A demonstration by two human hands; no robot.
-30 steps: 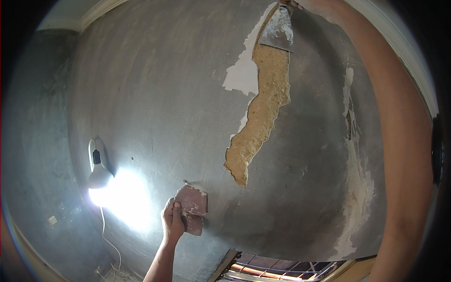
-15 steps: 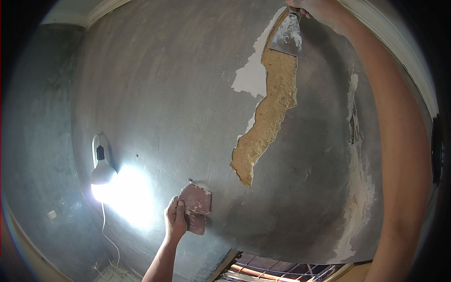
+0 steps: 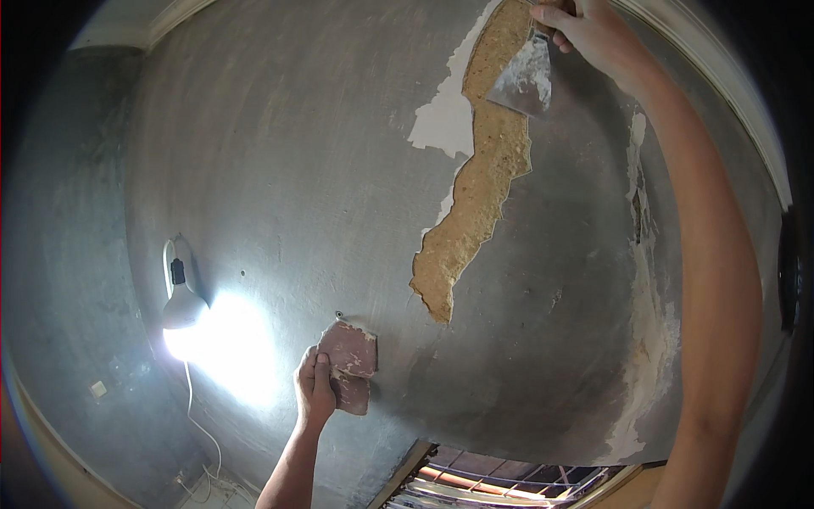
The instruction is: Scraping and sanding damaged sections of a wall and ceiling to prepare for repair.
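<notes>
My right hand (image 3: 585, 30) at the top grips the handle of a putty knife (image 3: 527, 78), its wide metal blade smeared with white. The blade lies slantwise over the upper part of a long tan bare strip (image 3: 483, 204) in the grey wall, its edge crossing the strip's right border. White coating (image 3: 448, 119) shows along the strip's left side. Lower down, my left hand (image 3: 315, 386) pinches two flat reddish-brown pieces (image 3: 349, 349) with pale flecks, one above the other. They are beside the wall, just below a small screw fixing (image 3: 339, 315); whether they touch the wall I cannot tell.
A lit bulb (image 3: 185, 318) hangs on a white cord at the left, glaring on the wall (image 3: 339, 170). A cracked pale patch (image 3: 636, 365) runs down the right. Below is an opening with bars (image 3: 500, 482). Pale moulding (image 3: 729, 93) borders the upper right.
The putty knife has moved slightly down and right and tilted, uncovering more of the strip's top. My left hand keeps its hold, and the whole view has shifted a little.
</notes>
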